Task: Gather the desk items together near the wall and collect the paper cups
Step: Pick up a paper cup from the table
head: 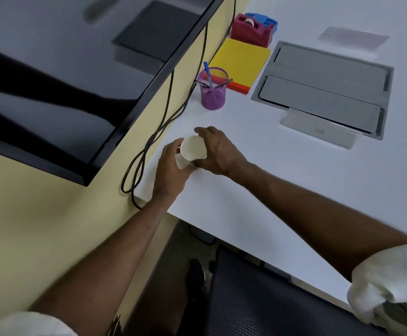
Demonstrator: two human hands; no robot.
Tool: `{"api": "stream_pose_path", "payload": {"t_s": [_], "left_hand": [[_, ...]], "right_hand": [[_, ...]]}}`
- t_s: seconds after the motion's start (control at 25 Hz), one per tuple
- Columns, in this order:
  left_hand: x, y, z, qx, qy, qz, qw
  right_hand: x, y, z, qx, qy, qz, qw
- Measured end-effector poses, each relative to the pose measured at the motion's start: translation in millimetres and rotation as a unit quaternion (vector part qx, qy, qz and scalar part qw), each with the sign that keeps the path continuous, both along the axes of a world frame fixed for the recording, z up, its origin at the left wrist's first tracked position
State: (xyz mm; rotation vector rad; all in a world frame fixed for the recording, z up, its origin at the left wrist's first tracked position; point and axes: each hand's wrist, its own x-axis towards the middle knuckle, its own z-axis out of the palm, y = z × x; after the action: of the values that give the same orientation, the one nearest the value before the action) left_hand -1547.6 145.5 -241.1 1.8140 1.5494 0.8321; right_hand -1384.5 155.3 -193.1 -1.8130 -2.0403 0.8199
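White paper cups [192, 149] are held between both hands just above the white desk [270, 190], near its left edge by the yellow wall. My left hand [171, 170] grips the lower cup from the left and below. My right hand [218, 151] wraps the upper cup's rim from the right; this cup's open mouth faces me. The cups look nested, but how many there are I cannot tell. Along the wall stand a purple mesh pen holder [213, 89] with pens, a yellow and orange notebook [240, 61], a red tape dispenser [252, 30] and a blue object [263, 21].
A black monitor [76, 81] hangs on the yellow wall [40, 214], with black cables [158, 132] trailing down the desk's left edge. A grey recessed cable hatch [326, 90] sits at the right, with a grey label plate [318, 130] and a pale paper [352, 38] nearby. A dark chair [258, 294] stands below the desk edge.
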Motion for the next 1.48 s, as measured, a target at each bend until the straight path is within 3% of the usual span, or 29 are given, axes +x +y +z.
{"api": "stream_pose_path", "payload": {"t_s": [0.24, 0.44, 0.64, 0.88, 1.48], "left_hand": [[-5.8, 0.4, -2.0, 0.014, 0.032, 0.007, 0.999], [-6.0, -0.6, -2.2, 0.040, 0.056, -0.001, 0.998], [-2.0, 0.0, -3.8, 0.020, 0.039, 0.015, 0.999], [0.8, -6.1, -8.7, 0.029, 0.008, 0.024, 0.999], [11.7, -6.5, -6.3, 0.025, 0.005, 0.049, 0.998]], "right_hand": [[-12.2, 0.0, 6.4, 0.040, -0.063, 0.007, 0.997], [-19.4, -0.7, 8.9, 0.044, -0.064, -0.013, 0.997], [-21.5, 0.1, 9.5, 0.085, -0.077, -0.026, 0.993], [-16.7, 5.6, 14.1, 0.001, -0.075, 0.001, 0.997], [-19.8, 0.8, 16.1, 0.069, -0.083, 0.003, 0.994]]}}
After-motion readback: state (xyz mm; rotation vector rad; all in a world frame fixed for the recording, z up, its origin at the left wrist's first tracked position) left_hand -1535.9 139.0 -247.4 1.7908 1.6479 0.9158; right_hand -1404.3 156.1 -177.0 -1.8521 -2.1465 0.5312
